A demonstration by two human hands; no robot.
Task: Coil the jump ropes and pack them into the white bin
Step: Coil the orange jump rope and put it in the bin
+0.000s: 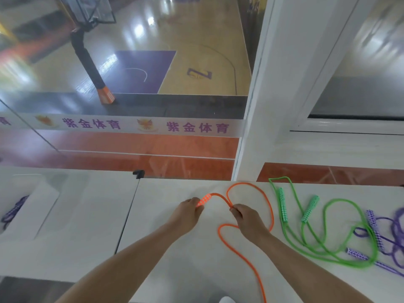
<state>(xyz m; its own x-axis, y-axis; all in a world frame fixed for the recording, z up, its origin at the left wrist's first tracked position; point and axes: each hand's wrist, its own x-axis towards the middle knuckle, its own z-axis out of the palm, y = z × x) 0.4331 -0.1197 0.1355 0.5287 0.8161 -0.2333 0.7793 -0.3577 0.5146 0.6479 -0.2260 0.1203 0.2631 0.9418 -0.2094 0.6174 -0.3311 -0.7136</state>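
Jump ropes are mostly lying loose on the white table [175, 248]. I'm gripping the orange rope's handle [204, 200] with my left hand [188, 212] while my right hand [246, 217] is pinching its cord [240, 254], starting the first loop. Green rope [328, 241] and purple rope [391, 235] are waiting uncoiled; the white bin [41, 206] is sitting left, seemingly holding one purple rope.

Both forearms outstretched, left hand [188, 212] and right hand [248, 217] curled, gripping

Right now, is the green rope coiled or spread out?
Spread out: the green rope lies in loose loops on the table, handles apart.
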